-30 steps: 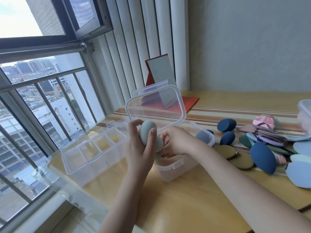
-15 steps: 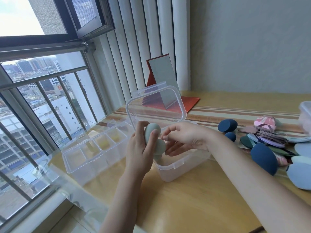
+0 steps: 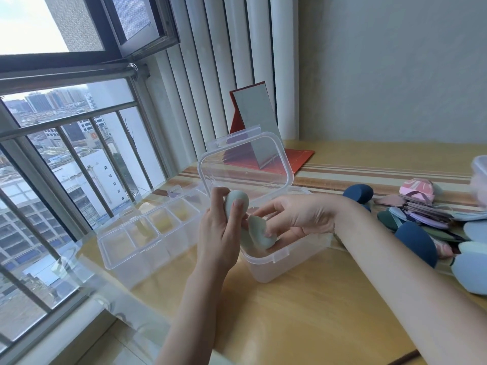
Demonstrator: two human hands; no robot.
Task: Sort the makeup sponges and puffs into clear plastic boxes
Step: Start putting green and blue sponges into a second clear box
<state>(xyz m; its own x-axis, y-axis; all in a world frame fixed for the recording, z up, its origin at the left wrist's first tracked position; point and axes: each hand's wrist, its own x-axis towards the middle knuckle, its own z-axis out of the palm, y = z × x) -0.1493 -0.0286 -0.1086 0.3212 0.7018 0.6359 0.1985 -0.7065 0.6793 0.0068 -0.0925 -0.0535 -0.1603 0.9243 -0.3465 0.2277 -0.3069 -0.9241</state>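
Holding two pale green egg-shaped sponges, we are just above the near left corner of the open clear box (image 3: 266,262). The lower green sponge (image 3: 259,233) lies in our right hand (image 3: 295,219), whose fingers curl around it from the right and from below; its long axis runs from far left to near right, and it already hangs over the box's rim, so the box interior is straight below these fingers. The upper green sponge (image 3: 235,204) stands nearly upright in our left hand (image 3: 218,233), pinched between thumb and fingers, and it sits a little to the left of the box, touching or almost touching the lower one; we cannot tell which.

We judge that the right hand is nearer to the drop, since it only has to lower and release. The left hand must first move right over the rim.

The box's lid (image 3: 245,164) stands open on the far side. A divided clear organizer (image 3: 147,238) lies just beside the box on the left. On the right, well apart, the pile of unsorted puffs (image 3: 427,214) and dark blue sponges (image 3: 416,243) waits on the wooden table (image 3: 303,312).
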